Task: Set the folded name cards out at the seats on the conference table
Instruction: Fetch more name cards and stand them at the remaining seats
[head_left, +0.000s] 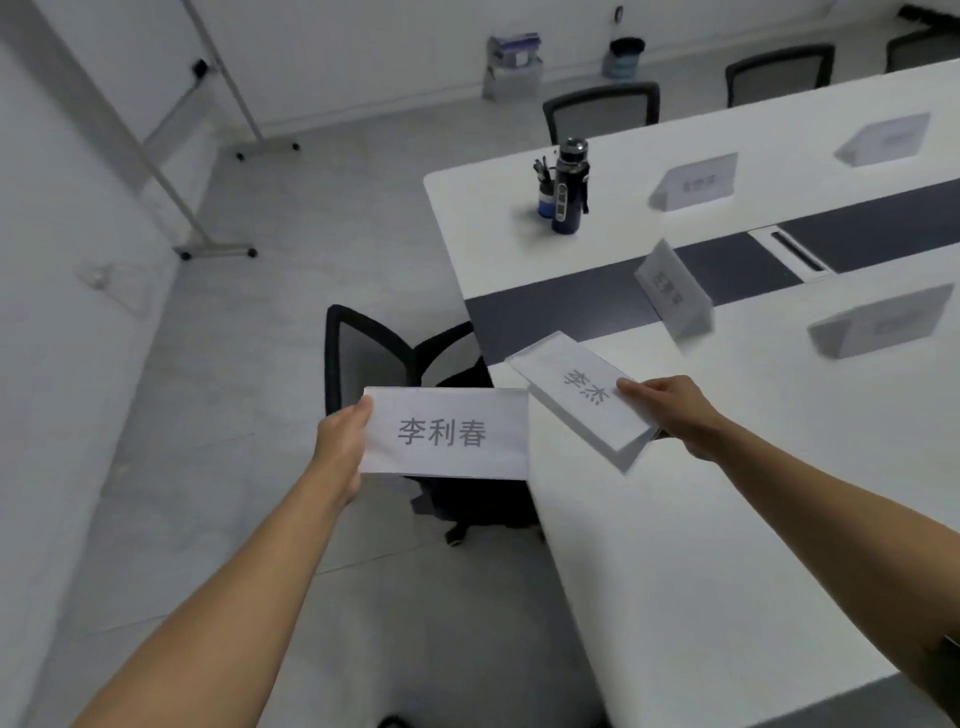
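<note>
My left hand (343, 441) grips the left edge of a white folded name card (447, 432) with three printed characters, held in the air over a black chair beside the table. My right hand (670, 408) holds a second folded name card (582, 397) with two characters, tilted, over the near corner of the white conference table (727, 519). Several more folded cards stand on the table: one at the end on the dark centre strip (672, 291), one on the near side (883, 325), two on the far side (693, 182) (883, 139).
A dark water bottle (569, 187) and a pen cup (544, 189) stand near the table's far corner. A black mesh chair (374, 358) is at the table end below the cards. More chairs (602, 111) line the far side. A wheeled board stand (218, 249) is at the left.
</note>
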